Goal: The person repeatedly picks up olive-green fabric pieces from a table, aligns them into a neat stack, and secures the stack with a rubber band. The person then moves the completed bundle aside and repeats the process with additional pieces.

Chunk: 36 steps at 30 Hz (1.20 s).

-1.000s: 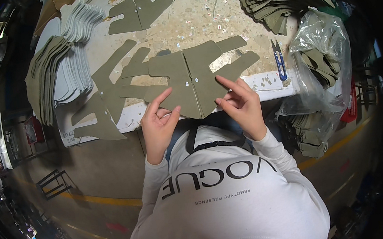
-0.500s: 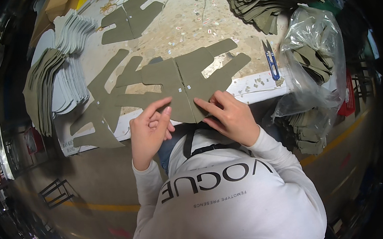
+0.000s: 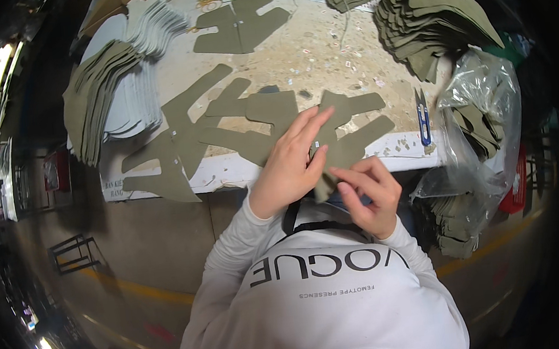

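Left hand [image 3: 290, 165] flat, fingers spread on olive fabric piece [image 3: 350, 134] at frame centre — right hand [image 3: 370, 192] pinches its lower edge; blue snips [image 3: 423, 119] lie right.

I'm looking at a garment or footwear workshop: a worn counter [image 3: 322, 56] strewn with scraps, stacks of olive cut fabric pieces [image 3: 433, 18], thread snips [image 3: 424, 120], bagged parts [image 3: 484, 134].

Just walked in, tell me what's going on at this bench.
A person in a white top works olive fabric cut-outs at a table. The left hand presses flat on the olive cut piece at the table's near edge; the right hand pinches its overhanging lower tip. Blue snips lie to the right, untouched.
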Each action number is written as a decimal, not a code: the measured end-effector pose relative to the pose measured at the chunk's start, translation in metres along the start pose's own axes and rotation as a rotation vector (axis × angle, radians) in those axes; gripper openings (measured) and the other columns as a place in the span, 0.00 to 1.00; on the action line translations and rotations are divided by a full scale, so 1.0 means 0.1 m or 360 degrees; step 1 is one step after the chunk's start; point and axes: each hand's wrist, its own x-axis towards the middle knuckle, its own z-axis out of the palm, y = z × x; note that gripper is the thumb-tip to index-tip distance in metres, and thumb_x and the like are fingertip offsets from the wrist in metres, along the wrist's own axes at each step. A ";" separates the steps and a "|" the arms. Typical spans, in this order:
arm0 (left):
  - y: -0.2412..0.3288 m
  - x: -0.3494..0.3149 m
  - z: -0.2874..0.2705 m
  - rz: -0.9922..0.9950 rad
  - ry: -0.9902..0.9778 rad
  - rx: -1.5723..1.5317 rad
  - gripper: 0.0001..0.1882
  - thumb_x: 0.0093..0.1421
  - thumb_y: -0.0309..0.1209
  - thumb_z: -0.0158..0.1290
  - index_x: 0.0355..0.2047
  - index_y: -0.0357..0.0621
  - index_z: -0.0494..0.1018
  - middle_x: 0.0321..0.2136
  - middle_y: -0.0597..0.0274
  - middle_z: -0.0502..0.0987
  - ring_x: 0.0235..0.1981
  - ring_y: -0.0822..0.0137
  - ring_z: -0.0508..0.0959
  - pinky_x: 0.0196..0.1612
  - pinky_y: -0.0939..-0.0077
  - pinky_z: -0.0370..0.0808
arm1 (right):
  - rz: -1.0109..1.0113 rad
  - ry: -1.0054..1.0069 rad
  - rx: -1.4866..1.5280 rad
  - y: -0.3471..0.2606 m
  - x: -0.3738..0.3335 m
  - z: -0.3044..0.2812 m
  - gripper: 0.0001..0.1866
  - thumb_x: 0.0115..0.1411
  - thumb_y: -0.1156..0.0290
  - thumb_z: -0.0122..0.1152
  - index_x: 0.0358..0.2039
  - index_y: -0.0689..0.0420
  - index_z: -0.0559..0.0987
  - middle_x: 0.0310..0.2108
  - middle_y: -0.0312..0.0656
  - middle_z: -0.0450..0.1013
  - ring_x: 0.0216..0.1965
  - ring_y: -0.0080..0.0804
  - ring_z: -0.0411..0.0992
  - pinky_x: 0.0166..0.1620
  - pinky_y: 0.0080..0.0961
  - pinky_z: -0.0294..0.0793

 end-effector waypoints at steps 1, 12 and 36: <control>0.02 -0.01 -0.08 0.0008 -0.0054 -0.0013 0.28 0.58 0.22 0.51 0.61 0.50 0.67 0.57 0.49 0.68 0.32 0.71 0.74 0.30 0.81 0.71 | 0.0033 0.0032 -0.0011 0.00 0.02 -0.02 0.12 0.52 0.80 0.64 0.39 0.58 0.84 0.27 0.40 0.69 0.22 0.24 0.69 0.25 0.19 0.68; -0.57 -0.32 -1.36 -0.0309 0.0104 -0.0003 0.30 0.56 0.17 0.48 0.59 0.48 0.69 0.52 0.66 0.72 0.25 0.85 0.62 0.26 0.92 0.61 | 0.0556 -0.0131 0.0887 0.29 0.36 0.21 0.23 0.62 0.82 0.53 0.59 0.61 0.70 0.56 0.44 0.66 0.56 0.35 0.70 0.56 0.24 0.70; -0.41 -0.47 -0.64 -0.0459 0.0139 -0.0473 0.30 0.53 0.13 0.53 0.58 0.45 0.70 0.54 0.68 0.70 0.26 0.83 0.58 0.25 0.94 0.62 | 0.0666 -0.0408 0.0444 0.69 0.35 -0.63 0.21 0.57 0.83 0.55 0.53 0.59 0.77 0.42 0.36 0.73 0.35 0.18 0.67 0.43 0.15 0.67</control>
